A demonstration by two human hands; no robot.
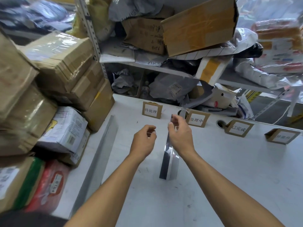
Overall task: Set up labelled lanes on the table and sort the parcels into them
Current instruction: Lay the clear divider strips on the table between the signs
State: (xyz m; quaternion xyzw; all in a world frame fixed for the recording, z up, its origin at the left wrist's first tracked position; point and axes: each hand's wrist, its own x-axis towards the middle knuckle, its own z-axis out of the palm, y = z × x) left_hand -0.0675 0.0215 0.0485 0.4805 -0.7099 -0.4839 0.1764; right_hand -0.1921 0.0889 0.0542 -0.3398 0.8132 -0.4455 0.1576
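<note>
A: What fills the white surface (213, 169)?
B: Stacked parcels (54, 76) crowd its left side; four cardboard labels (152, 110) stand along the far edge.
A: And the dividers?
B: One grey strip (105, 149) lies by the parcels; a shiny strip (169, 163) stands between the first two labels.
A: Hands?
B: Right hand (179, 133) pinches the shiny strip's far end; left hand (144, 140) hovers, fingers curled, holding nothing I can see.

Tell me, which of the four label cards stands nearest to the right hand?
The second card from the left, reading 处理中: it stands just beside the right hand, while the other three stand farther off.
</note>
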